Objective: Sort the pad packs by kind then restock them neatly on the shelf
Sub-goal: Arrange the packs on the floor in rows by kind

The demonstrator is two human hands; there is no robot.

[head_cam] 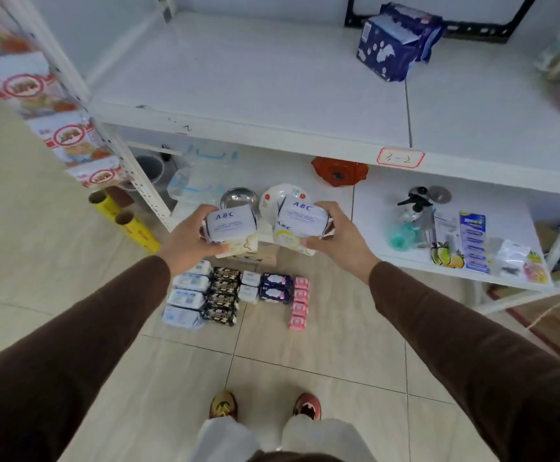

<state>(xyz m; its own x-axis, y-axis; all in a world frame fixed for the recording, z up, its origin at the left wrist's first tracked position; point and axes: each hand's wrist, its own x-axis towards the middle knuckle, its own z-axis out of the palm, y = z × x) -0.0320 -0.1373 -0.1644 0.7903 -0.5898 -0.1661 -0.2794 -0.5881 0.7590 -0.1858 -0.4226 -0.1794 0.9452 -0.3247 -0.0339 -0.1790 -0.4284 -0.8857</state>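
Left hand (188,241) and right hand (337,236), each with fingers curled round a white pad pack (230,228) (300,225), held side by side in front of the white shelf (272,95). Sorted packs (235,296) lie in rows on the tiled floor (305,361) below; two dark blue packs (395,45) stand on the shelf.

Both arms outstretched, left grip (188,241) and right grip (337,236) each clasping something.

We read "ABC" on the two white packs (231,225) (302,218) and "3-2" on the shelf tag (400,158).
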